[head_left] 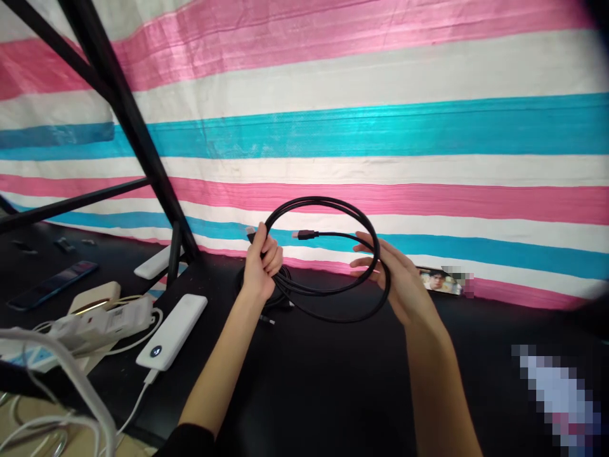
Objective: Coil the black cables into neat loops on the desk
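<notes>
My left hand [265, 263] is closed around one side of a coiled black cable [333, 291], raised above the dark table. A plug with a pale tip [250, 233] sticks out beside the thumb. The cable's other plug [305, 235] hangs inside the loop, pointing left. On the right side of the coil is my right hand [397, 276], its fingers stretched out and spread, with the cable running across them. Another coil of black cable [280, 298] lies on the table behind my left hand, partly hidden by it.
Left on the black table [323, 381] are a white power bank [174, 333] with a cord, a power strip [107, 324] and a phone [52, 285]. A black metal frame [137, 133] rises there. Striped sheeting [380, 133] hangs behind. A small picture card [440, 281] lies right.
</notes>
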Demonstrator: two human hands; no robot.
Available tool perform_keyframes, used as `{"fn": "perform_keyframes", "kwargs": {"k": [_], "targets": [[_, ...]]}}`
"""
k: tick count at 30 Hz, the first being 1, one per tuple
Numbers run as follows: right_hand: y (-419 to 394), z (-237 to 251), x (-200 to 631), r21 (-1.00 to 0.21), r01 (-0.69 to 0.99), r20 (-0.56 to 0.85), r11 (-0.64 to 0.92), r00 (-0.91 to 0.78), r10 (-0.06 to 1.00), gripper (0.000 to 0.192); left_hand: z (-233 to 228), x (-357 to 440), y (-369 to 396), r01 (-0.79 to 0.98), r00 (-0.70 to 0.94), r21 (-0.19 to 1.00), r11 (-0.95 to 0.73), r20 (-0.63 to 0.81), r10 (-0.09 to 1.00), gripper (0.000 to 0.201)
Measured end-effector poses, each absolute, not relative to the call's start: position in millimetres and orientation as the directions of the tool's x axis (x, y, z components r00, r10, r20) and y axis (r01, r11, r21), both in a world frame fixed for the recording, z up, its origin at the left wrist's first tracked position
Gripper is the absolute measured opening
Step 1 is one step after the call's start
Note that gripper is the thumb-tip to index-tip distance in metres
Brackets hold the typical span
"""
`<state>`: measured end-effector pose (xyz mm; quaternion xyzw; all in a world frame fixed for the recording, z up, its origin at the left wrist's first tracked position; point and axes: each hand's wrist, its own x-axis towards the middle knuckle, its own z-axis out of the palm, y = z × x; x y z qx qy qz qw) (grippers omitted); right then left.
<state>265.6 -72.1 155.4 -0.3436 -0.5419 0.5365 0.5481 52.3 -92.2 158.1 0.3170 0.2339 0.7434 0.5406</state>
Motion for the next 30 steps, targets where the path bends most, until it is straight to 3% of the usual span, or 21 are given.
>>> {"fn": "perform_keyframes", "kwargs": {"k": [5,9,14,24,27,30], "targets": [[-74.6,156.1,260.4,-0.963,-0.065,0.267,0.261,-0.132,0.955,0.040,152.1,58.8,-87.8,-0.646,-0.240,0.692,-0.322,0.216,0.946,0.057],[-76.5,155.8,259.3,-0.955,0.029,0.290,0.295,-0.121,0.949,0.044,147.0,65.2,-85.9,-0.615,-0.170,0.728,-0.303,0.252,0.953,0.058],[-78.1,156.0,262.9,-0.960,0.072,0.252,0.272,-0.213,0.944,0.044,141.7,70.0,-83.8,-0.433,-0.158,0.832,-0.346,0.308,0.938,0.058],[-79.3,160.5,275.2,-0.969,-0.161,0.231,0.185,-0.348,0.908,0.044,147.0,59.3,-89.1,-0.364,-0.212,0.817,-0.448,0.396,0.894,0.061],[-77.0,155.6,278.6,-0.980,-0.136,0.184,0.145,-0.353,0.917,0.031,145.7,54.4,-90.5,-0.392,-0.145,0.796,-0.461,0.441,0.886,0.058],[-74.6,151.6,281.2,-0.989,-0.074,0.145,0.126,-0.361,0.921,0.042,146.4,50.1,-93.1,-0.439,-0.077,0.784,-0.439,0.454,0.887,0.058]]}}
